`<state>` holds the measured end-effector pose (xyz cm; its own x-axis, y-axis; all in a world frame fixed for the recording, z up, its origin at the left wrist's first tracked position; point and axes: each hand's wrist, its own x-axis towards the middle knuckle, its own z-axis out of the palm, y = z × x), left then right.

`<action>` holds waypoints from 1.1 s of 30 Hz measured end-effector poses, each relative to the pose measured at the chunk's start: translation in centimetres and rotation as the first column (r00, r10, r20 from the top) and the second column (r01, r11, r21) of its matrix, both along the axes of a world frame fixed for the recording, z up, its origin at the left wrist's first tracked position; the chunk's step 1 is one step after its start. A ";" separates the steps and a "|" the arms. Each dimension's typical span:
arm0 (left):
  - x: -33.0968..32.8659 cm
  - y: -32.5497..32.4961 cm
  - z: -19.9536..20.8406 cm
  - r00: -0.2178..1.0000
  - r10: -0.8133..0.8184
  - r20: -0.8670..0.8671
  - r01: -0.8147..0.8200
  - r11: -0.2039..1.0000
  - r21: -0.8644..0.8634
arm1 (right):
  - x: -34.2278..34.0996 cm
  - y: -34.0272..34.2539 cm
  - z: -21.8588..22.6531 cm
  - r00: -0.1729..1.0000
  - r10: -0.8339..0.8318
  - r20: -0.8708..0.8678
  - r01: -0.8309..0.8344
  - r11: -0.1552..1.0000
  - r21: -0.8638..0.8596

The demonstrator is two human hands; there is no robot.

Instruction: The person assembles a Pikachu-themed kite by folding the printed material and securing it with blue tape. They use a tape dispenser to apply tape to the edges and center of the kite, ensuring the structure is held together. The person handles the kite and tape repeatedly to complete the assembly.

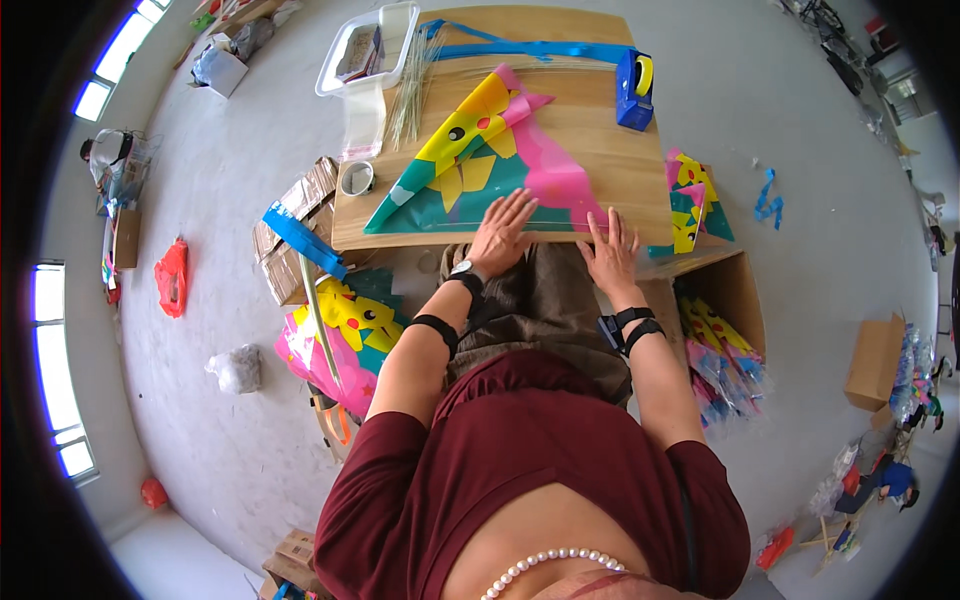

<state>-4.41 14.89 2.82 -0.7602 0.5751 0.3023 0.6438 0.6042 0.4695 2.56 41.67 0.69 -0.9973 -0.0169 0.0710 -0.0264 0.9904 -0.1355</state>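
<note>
The left hand [503, 235], flat and gripping nothing, rests on a folded, glossy pink, yellow and green sheet [555, 180] along the near edge of the pale wooden table [590, 105]; the right hand [612, 264], spread wide, lies at the sheet's right corner, both apparently steadying it. A blue tape dispenser [631, 98] sits toward the table's far right, probably for reach.

Around one printed sheet [490, 165] on one table [605, 150], clockwise: one tape dispenser [630, 100] at two o'clock; two hands, the right hand [610, 255] at four and left hand [503, 235] near six; toward eight, one red bag [171, 280]; one loose roll [358, 190] at nine; one tub [329, 72] past ten.
</note>
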 end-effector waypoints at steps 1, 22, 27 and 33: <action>0.4 -1.0 -0.1 0.999 0.054 -0.003 -0.054 0.998 0.020 | 0.1 0.1 -0.4 1.000 -0.001 0.013 0.001 1.000 0.013; -0.8 -4.8 -2.7 0.997 -0.070 -0.033 0.064 0.985 -0.158 | -5.1 -2.3 1.3 0.952 0.288 -0.101 -0.290 0.957 0.002; -1.8 -2.9 -1.9 0.985 -0.167 -0.032 0.159 0.971 -0.180 | -4.6 -4.5 0.7 0.904 0.423 -0.058 -0.427 0.903 -0.057; -2.3 -2.6 -2.0 0.986 -0.167 0.022 0.168 0.969 -0.181 | -4.9 -4.1 -0.2 0.903 0.428 -0.040 -0.430 0.901 -0.067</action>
<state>-6.67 12.28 0.82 -0.6500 0.7392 0.1766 0.7404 0.5635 0.3664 -2.32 37.59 0.46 -0.8928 -0.4362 0.1121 -0.4503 0.8701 -0.2006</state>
